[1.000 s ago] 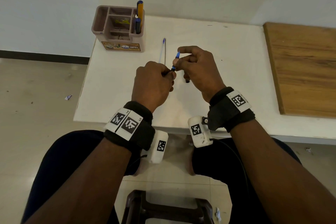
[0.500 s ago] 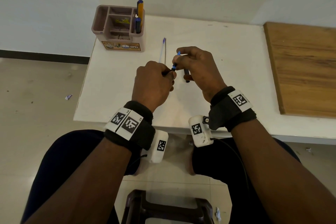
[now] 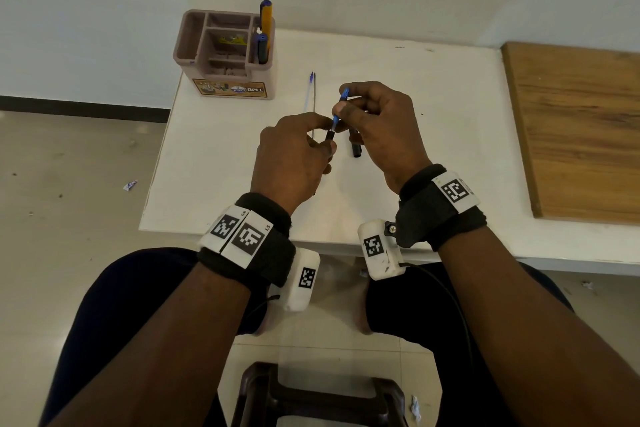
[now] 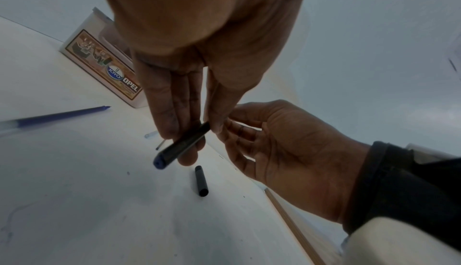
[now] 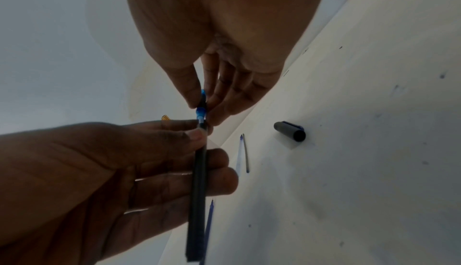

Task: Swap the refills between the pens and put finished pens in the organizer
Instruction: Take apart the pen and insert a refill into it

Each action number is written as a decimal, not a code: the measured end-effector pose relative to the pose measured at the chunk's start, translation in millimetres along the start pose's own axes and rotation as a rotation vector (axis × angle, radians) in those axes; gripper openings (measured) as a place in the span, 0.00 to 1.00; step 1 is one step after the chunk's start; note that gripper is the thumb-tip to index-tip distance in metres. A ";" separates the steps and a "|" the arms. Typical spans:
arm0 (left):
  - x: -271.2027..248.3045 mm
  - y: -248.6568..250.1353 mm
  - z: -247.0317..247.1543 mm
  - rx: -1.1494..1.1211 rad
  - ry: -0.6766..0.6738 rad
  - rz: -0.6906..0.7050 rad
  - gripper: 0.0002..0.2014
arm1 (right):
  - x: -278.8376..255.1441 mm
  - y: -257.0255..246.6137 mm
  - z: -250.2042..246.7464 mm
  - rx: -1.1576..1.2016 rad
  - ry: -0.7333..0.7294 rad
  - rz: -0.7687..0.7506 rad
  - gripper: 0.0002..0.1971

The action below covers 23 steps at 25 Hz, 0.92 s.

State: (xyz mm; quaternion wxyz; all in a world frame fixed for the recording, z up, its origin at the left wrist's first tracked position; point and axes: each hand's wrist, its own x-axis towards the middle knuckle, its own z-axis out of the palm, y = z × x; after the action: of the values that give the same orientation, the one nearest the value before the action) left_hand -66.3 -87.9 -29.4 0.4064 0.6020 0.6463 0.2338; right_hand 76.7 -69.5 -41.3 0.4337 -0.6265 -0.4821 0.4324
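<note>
Black plastic pen barrel [image 5: 197, 180] is held over the middle of the white table [image 3: 433, 107], gripped in the left hand [image 3: 294, 156], thumb and fingers curled round it. The right hand [image 3: 377, 128] pinches a blue nib section [image 3: 341, 104] between thumb and forefinger at the barrel's open mouth; whether it is being seated or drawn out cannot be told.

Progress, as judged: the brown organizer [image 3: 225, 48] at the far left corner of the table already holds two pens [image 3: 264, 35] upright in its right-hand compartment, so part of the work appears finished. The pen in hand is not yet assembled. Its black cap [image 3: 356, 149] lies loose on the table just beneath the right hand. Two loose refills [image 3: 311, 94] lie side by side on the table between the hands and the organizer; the right wrist view shows a further blue refill [image 5: 208, 228] beneath the left hand. Outstanding, by my assessment: closing this pen, capping it, placing it in the organizer, and accounting for the loose refills.

Pose: both hands raised off the table surface, knuckles up, fingertips meeting at the joint, forearms converging from the near edge. The right hand's remaining fingers are loosely curled.
</note>
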 end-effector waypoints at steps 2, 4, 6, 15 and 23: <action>0.2 -1.0 -0.2 -0.006 -0.003 0.004 0.14 | 0.8 0.5 0.6 -0.003 0.009 -0.004 0.10; 0.0 -2.1 -0.9 -0.010 -0.007 0.010 0.14 | 2.0 0.8 0.2 0.000 0.030 -0.009 0.10; -0.1 -2.7 -0.8 -0.014 -0.024 0.007 0.14 | 3.7 1.6 -1.3 0.020 0.064 -0.004 0.10; -3.5 -10.2 -2.0 0.022 0.006 -0.014 0.12 | 19.7 22.5 -28.9 -0.223 0.227 0.124 0.13; -7.1 -10.1 -2.1 0.004 0.023 -0.021 0.13 | 13.2 39.1 -25.8 -0.727 0.009 0.288 0.14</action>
State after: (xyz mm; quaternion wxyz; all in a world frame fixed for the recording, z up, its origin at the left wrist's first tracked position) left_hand -74.3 -96.0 -34.4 0.3999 0.5934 0.6578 0.2351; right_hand 112.5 -66.1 -74.0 0.1204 -0.8026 -0.5088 0.2870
